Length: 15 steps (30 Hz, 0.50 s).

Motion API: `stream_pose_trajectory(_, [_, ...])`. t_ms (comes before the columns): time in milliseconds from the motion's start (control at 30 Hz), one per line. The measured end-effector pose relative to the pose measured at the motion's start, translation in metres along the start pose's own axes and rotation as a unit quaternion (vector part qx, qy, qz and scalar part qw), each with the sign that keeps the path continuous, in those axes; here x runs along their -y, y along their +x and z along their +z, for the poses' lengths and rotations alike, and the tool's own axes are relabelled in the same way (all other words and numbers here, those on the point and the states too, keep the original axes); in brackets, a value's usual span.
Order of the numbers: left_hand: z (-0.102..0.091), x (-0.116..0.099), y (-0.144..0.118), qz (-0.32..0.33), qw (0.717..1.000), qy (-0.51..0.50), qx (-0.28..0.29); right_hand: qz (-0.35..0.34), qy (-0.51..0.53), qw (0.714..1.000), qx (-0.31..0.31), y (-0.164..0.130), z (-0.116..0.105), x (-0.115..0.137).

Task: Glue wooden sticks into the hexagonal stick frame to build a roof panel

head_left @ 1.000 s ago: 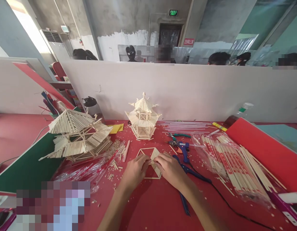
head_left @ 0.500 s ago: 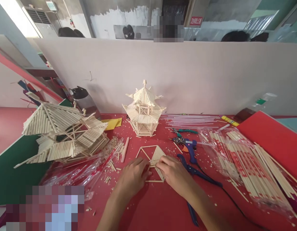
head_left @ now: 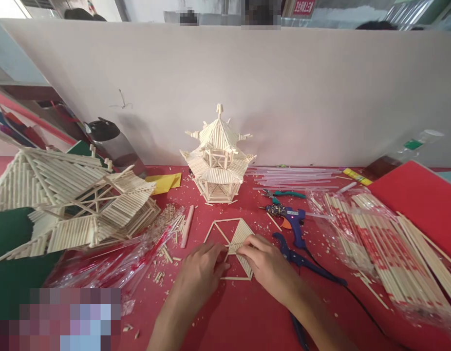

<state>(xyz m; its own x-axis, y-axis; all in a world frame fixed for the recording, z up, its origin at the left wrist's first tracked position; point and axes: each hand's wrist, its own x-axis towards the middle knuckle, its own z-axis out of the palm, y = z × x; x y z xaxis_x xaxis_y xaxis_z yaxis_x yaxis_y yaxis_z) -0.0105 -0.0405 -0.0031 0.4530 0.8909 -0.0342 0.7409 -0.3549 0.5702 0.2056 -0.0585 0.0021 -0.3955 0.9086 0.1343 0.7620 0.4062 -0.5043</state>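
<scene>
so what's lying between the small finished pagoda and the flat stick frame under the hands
In the head view, only bare red table with scattered wood bits separates the small pagoda from the flat stick frame.

Pale matt wood stick frame [head_left: 231,239]; glossy clear plastic bags [head_left: 360,229]; matt red tabletop [head_left: 240,312].

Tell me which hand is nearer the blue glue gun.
Right. The right hand rests on the hexagonal stick frame just left of the blue glue gun; the left hand sits farther left, across the frame.
</scene>
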Motion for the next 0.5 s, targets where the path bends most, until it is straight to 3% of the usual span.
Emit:
stream_pose_trajectory(300, [-0.0011, -0.0004, 0.0005, -0.010, 1.000, -0.008, 0.012, 0.017, 0.050, 0.998, -0.017, 0.0028, 0.0015, -0.0013])
stream_pose_trajectory(500, [0.0059, -0.0014, 0.0024, -0.010, 1.000, 0.000, -0.021, 0.031, 0.067, 0.997, -0.017, 0.0035, 0.0018, -0.0016])
